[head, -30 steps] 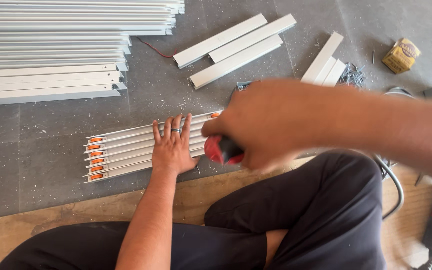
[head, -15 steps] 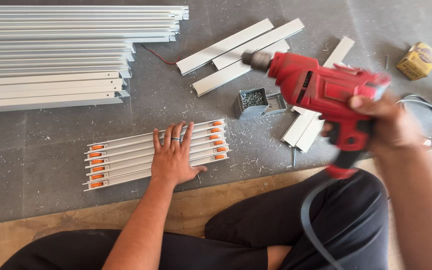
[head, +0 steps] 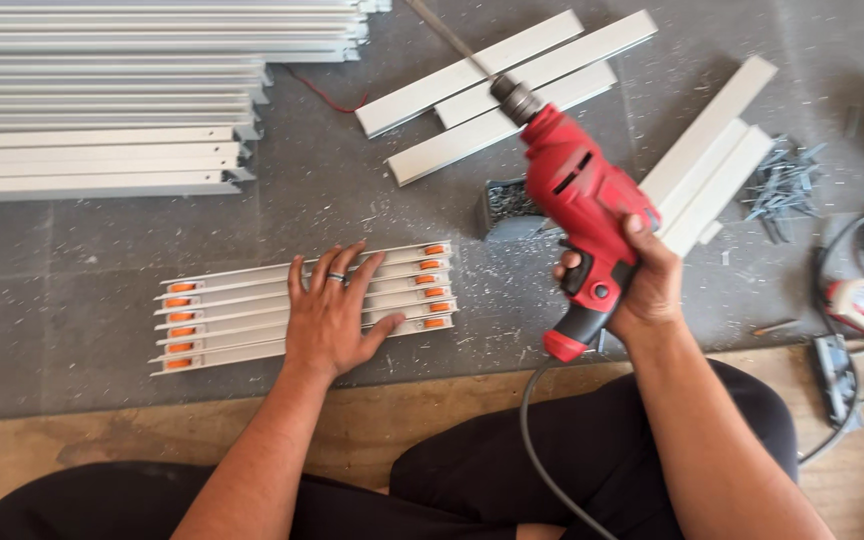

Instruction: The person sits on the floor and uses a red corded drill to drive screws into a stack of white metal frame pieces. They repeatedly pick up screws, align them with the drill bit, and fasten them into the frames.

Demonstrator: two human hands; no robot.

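Five or so short rails (head: 252, 315) lie bundled under the flat, spread left hand (head: 332, 318); right of the rails, the right hand (head: 642, 285) grips a red drill (head: 577, 205) aloft, bit probably unseated; drilling needs lowering it squarely.

- A workshop floor, where metal sections are cut and assembled.
- Long aluminium profiles (head: 102, 90) lie stacked on a grey mat (head: 52, 300) strewn with shavings.
- Cut pieces (head: 512, 90), a screw pile (head: 782, 185), a red drill (head: 582, 200), cables (head: 852, 240) and a tape measure (head: 857, 303) lie around.
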